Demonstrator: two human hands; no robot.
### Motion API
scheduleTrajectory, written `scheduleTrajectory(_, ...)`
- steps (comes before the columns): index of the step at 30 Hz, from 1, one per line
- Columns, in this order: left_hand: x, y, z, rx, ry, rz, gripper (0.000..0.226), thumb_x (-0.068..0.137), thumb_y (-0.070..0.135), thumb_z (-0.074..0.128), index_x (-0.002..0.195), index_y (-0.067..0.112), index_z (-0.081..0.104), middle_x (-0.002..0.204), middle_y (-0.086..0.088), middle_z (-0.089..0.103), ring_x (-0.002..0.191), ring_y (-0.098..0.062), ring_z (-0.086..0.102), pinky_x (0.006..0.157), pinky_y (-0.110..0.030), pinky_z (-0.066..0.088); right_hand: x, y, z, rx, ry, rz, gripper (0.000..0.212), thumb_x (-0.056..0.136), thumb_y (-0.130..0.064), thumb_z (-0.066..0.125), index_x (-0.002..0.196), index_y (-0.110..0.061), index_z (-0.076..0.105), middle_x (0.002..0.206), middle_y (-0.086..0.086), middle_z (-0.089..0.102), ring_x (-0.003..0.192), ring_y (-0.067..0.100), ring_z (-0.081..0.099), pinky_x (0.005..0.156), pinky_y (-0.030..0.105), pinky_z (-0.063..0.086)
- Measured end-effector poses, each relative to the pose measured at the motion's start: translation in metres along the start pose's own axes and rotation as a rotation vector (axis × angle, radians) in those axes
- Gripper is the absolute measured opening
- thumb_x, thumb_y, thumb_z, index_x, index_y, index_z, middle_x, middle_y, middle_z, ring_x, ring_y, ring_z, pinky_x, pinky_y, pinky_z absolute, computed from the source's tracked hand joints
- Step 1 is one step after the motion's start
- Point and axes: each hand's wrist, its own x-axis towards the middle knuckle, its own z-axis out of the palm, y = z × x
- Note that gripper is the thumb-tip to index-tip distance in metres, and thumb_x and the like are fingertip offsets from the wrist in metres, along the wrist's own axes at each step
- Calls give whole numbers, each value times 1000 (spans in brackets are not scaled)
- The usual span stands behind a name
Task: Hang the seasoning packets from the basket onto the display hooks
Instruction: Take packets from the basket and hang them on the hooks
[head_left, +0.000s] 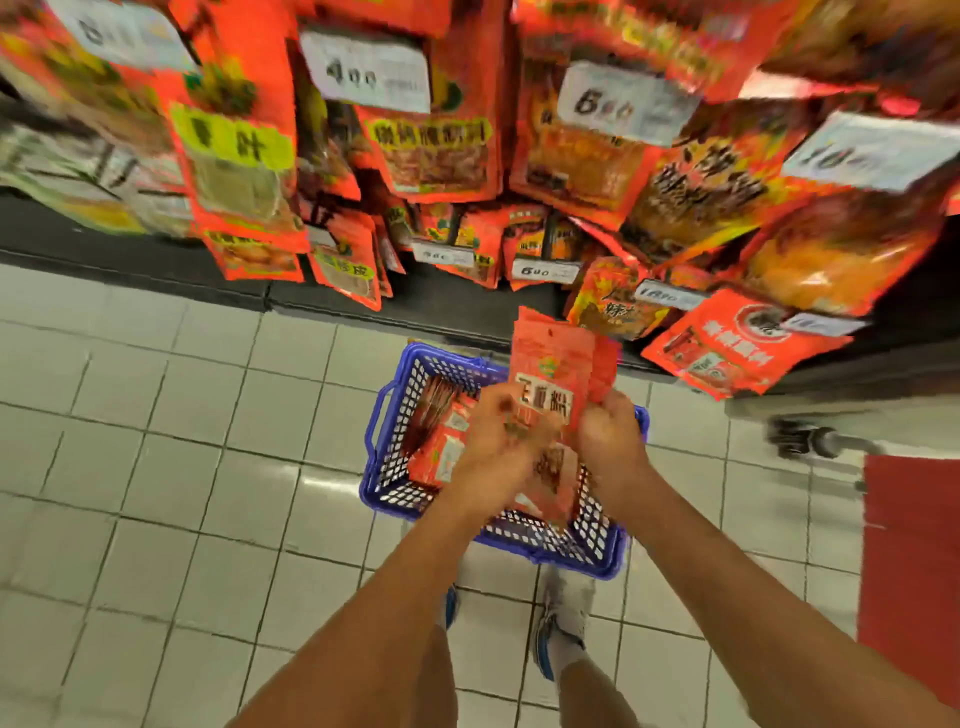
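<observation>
A blue plastic basket (387, 441) stands on the tiled floor below the display, with several red seasoning packets (441, 447) lying in it. Above the basket I hold a small bunch of red seasoning packets (553, 364) upright, their tops pointing at the display. My left hand (501, 441) grips the bunch from the left and my right hand (610, 441) grips it from the right. The packets' lower halves are hidden by my fingers. Rows of red and orange packets hang on the display hooks (441, 156) above, blurred by motion.
White price tags (366, 70) hang in front of the hooks. A dark shelf base (156, 249) runs along the floor. A red mat (909, 561) and a cart wheel (805, 439) are at the right. My feet (563, 623) stand just behind the basket.
</observation>
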Motion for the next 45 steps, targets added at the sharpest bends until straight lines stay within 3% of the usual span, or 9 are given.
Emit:
scheduleTrajectory(4, -43, 96, -2, 20, 98, 153, 68, 75, -1, 84, 127, 12, 43, 107, -4, 67, 90, -9, 66, 79, -22, 53, -65, -99, -18, 84, -70, -92, 19, 71, -20, 62, 70, -29, 79, 69, -7, 73, 63, 13, 66, 64, 28, 52)
scheduleTrajectory(11, -122, 273, -23, 70, 122, 455, 49, 68, 11, 92, 101, 22, 57, 77, 21, 75, 68, 8, 68, 59, -9, 50, -170, -270, -53, 58, -134, -391, 41, 68, -74, 70, 87, -39, 78, 97, -4, 77, 90, 20, 71, 95, 60, 54)
scheduleTrajectory(16, -191, 401, -42, 120, 80, 712, 34, 71, 19, 90, 98, 19, 70, 96, -1, 79, 87, -14, 74, 79, -32, 58, -241, -394, -69, 146, -104, -688, 26, 61, -46, 77, 81, -31, 80, 78, -6, 77, 69, 11, 72, 64, 31, 58)
scheduleTrajectory(20, -240, 494, -49, 67, 44, 840, 37, 60, 31, 89, 93, 25, 75, 98, -3, 80, 90, -21, 77, 73, -32, 60, -294, -485, -70, 92, 19, -928, 19, 62, -47, 72, 77, -37, 75, 75, -9, 75, 73, 14, 70, 78, 42, 58)
scheduleTrajectory(23, -268, 547, -46, 14, 16, 908, 23, 70, 30, 86, 91, 28, 78, 98, -4, 80, 88, -21, 77, 70, -32, 60, -322, -536, -65, 82, 76, -1022, 49, 69, -69, 70, 88, -24, 73, 89, -2, 78, 86, 19, 74, 86, 48, 59)
scheduleTrajectory(31, -296, 623, -50, -34, 94, 996, 12, 90, 23, 74, 79, 18, 77, 83, -1, 79, 74, -15, 76, 59, -25, 58, -362, -640, -42, 19, 163, -1190, 21, 93, -31, 70, 74, -23, 70, 75, -8, 76, 76, 16, 75, 70, 39, 59)
scheduleTrajectory(36, -300, 642, -53, -39, 47, 1026, 6, 90, 17, 73, 94, 12, 73, 90, -10, 79, 82, -28, 77, 70, -38, 61, -367, -680, -26, 56, 202, -1178, 21, 93, -37, 70, 77, -24, 65, 64, -19, 72, 58, -2, 68, 52, 16, 49)
scheduleTrajectory(41, -301, 653, -54, 3, 55, 1090, 4, 90, 16, 74, 92, 17, 72, 87, -4, 80, 78, -22, 77, 70, -36, 59, -364, -703, -14, 79, 191, -1072, 17, 89, -33, 71, 77, -22, 68, 72, 0, 77, 70, 22, 76, 73, 48, 63)
scheduleTrajectory(45, -300, 659, -56, -3, 23, 1105, 6, 90, 16, 74, 95, 15, 71, 90, -6, 79, 81, -25, 77, 70, -36, 60, -356, -710, -11, 94, 198, -1049, 15, 85, -32, 71, 77, -20, 68, 70, 1, 76, 65, 21, 76, 75, 48, 63)
